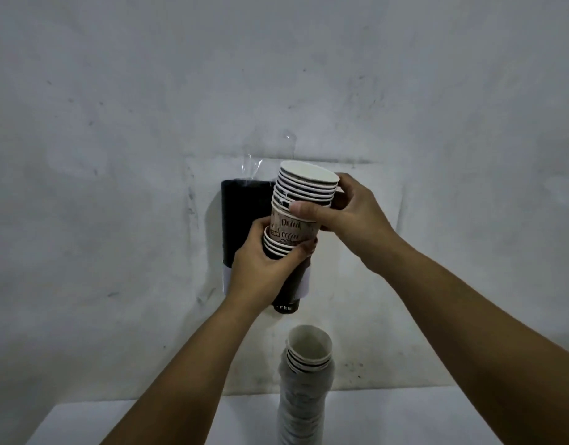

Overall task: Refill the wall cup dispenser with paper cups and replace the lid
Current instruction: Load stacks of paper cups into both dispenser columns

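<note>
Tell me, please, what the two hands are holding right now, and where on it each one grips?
A stack of paper cups: the left hand grips its lower end, and the right hand pinches its middle, in front of the wall dispenser.

**Dim, flat light with soft edges**

The scene is dim and grey-blue, lit softly from the front. The wall (116, 123) darkens toward the corners. Faint shadows fall beside the dispenser (241, 220). The near cup stack (304, 396) is blurred. Wide-angle bending stretches the edges.

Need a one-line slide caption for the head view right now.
Both hands, left hand and right hand, grip a stack of paper cups before the black wall dispenser.
</note>
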